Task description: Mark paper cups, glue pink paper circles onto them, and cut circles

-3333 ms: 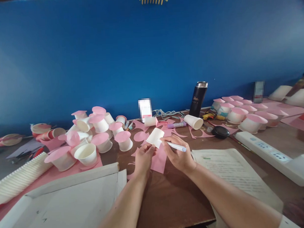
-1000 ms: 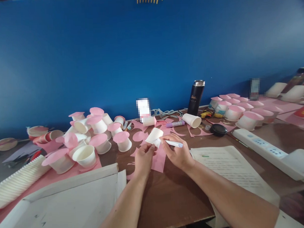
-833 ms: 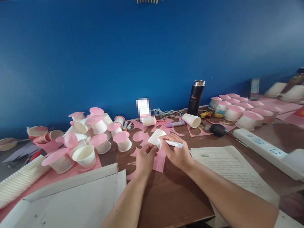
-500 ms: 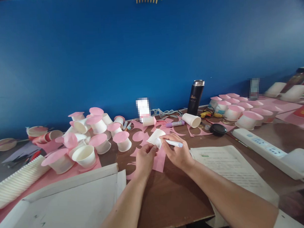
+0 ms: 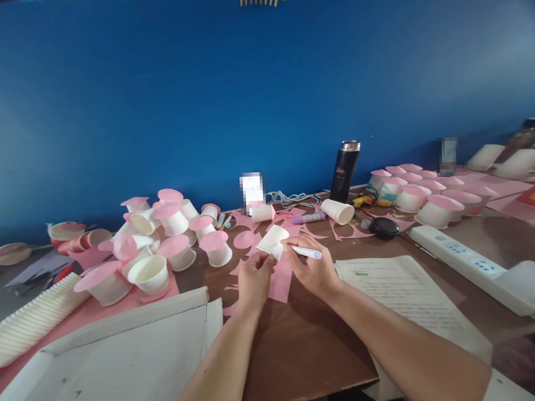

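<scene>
My left hand (image 5: 254,283) pinches the lower edge of a small white paper piece (image 5: 273,238); whether it is flat or part of a cup, I cannot tell. A white marker (image 5: 308,252) lies slanted in my right hand (image 5: 312,268), its tip end at the paper's right side. Both hands are closed and nearly touch. Pink paper scraps (image 5: 280,282) lie beneath them. To the left, several white paper cups (image 5: 218,255) stand upside down with pink paper discs (image 5: 213,240) on top.
A black thermos (image 5: 344,171) stands by the blue wall. A white cup (image 5: 337,211) and a purple marker (image 5: 308,218) lie behind my hands. More capped cups (image 5: 439,213), a power strip (image 5: 456,264) and a printed sheet (image 5: 402,301) are right; a white box lid (image 5: 132,351) is front left.
Almost nothing differs. Both hands keep the same hold on the paper and the marker; the paper has tilted very slightly.
</scene>
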Action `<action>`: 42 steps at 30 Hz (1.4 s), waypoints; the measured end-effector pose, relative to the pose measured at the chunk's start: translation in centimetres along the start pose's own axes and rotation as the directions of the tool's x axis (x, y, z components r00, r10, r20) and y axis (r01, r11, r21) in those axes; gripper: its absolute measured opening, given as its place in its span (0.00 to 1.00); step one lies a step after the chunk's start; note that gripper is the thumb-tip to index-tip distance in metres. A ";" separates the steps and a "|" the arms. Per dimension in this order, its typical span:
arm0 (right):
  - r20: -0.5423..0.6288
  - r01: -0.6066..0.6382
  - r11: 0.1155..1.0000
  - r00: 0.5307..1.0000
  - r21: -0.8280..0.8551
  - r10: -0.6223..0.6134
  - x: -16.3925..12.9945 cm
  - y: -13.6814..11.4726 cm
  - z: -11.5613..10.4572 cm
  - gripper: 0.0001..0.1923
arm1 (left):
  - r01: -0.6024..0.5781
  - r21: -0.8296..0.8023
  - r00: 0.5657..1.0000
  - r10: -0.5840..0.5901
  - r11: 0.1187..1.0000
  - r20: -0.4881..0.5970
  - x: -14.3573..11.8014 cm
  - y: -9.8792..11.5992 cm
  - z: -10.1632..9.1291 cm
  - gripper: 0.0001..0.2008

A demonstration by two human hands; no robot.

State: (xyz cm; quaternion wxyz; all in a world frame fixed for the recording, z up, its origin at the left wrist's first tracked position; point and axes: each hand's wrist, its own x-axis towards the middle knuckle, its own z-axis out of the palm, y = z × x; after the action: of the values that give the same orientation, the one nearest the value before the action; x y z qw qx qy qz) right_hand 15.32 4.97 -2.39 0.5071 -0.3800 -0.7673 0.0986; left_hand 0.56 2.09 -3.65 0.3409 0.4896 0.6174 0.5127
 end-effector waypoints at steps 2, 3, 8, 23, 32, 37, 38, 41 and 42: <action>-0.003 -0.001 1.000 1.000 0.000 0.001 0.0 0.0 0.0 0.07 | 0.000 -0.003 1.000 0.000 1.000 0.010 0.0 0.0 0.0 0.11; -0.004 -0.003 1.000 1.000 0.001 0.003 0.0 0.0 0.0 0.07 | -0.001 -0.004 1.000 0.002 1.000 0.019 0.0 -0.1 0.0 0.11; -0.009 -0.002 1.000 1.000 0.000 0.002 0.0 0.0 0.0 0.07 | 0.009 -0.058 1.000 -0.008 0.998 0.011 0.1 -0.1 0.1 0.11; 0.007 -0.004 1.000 1.000 -0.013 0.004 0.1 0.0 0.0 0.07 | 0.056 -0.403 0.992 -0.095 0.913 -0.077 0.0 0.2 0.1 0.11; -0.022 0.012 1.000 1.000 0.006 -0.012 0.0 0.0 0.1 0.07 | 0.117 -0.295 0.993 -0.117 0.948 0.016 -0.1 0.3 0.1 0.10; -0.019 0.013 1.000 1.000 -0.006 -0.014 0.0 0.1 0.1 0.07 | 0.148 -0.308 0.989 -0.132 0.940 0.071 0.0 0.1 0.2 0.10; -0.017 0.013 1.000 1.000 -0.008 -0.013 0.0 0.1 0.0 0.07 | 0.158 -0.350 0.987 -0.143 0.923 0.070 0.1 0.1 0.2 0.10; -0.012 0.020 1.000 1.000 -0.011 -0.021 0.0 0.0 0.0 0.07 | 0.200 -0.519 0.977 -0.207 0.831 0.046 0.1 0.2 0.0 0.10; -0.012 0.022 1.000 1.000 -0.013 -0.022 0.0 0.0 0.0 0.07 | 0.213 -0.566 0.972 -0.229 0.797 0.044 0.1 0.3 0.0 0.11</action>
State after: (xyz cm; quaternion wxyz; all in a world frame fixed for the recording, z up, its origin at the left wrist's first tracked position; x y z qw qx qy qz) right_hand 15.36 4.98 -2.38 0.5106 -0.3751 -0.7689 0.0858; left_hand 0.57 2.21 -3.30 0.5199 0.2838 0.4948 0.6359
